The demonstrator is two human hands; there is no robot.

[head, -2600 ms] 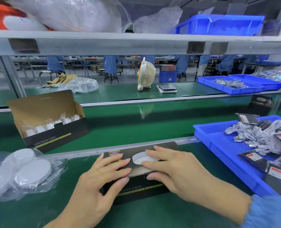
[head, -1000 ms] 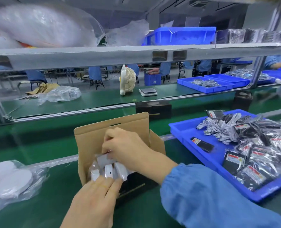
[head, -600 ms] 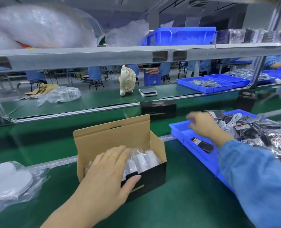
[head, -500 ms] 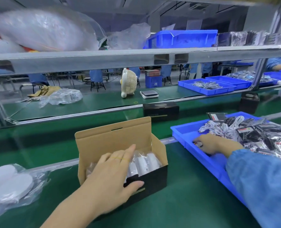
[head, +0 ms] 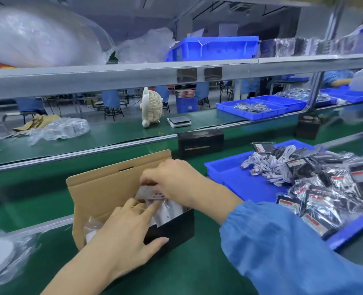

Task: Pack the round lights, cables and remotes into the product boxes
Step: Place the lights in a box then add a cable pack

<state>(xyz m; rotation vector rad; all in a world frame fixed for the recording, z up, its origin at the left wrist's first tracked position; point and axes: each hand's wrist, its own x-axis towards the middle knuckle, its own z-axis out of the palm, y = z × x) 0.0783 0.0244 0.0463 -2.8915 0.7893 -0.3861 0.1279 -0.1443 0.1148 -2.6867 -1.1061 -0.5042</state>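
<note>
- Left of the product box (head: pixel 170 228), bagged round lights (head: pixel 0 250) lie on the desk (head: pixel 197 271), not yet packed.
- The left hand (head: pixel 125 233) rests on the box's front wall, fingers straight over the wrapped lights inside, thumb against the black face.
- The box stands open, flap up; several lights already sit in it.
- Above the box's opening, the right hand (head: pixel 174 182) pinches a bagged remote (head: pixel 149 193), lowering it in, I judge.
- Right of the box, the blue tray (head: pixel 236 179) holds white cables (head: pixel 267 165) and more remotes; a cable and closing the flap seem left.
</note>
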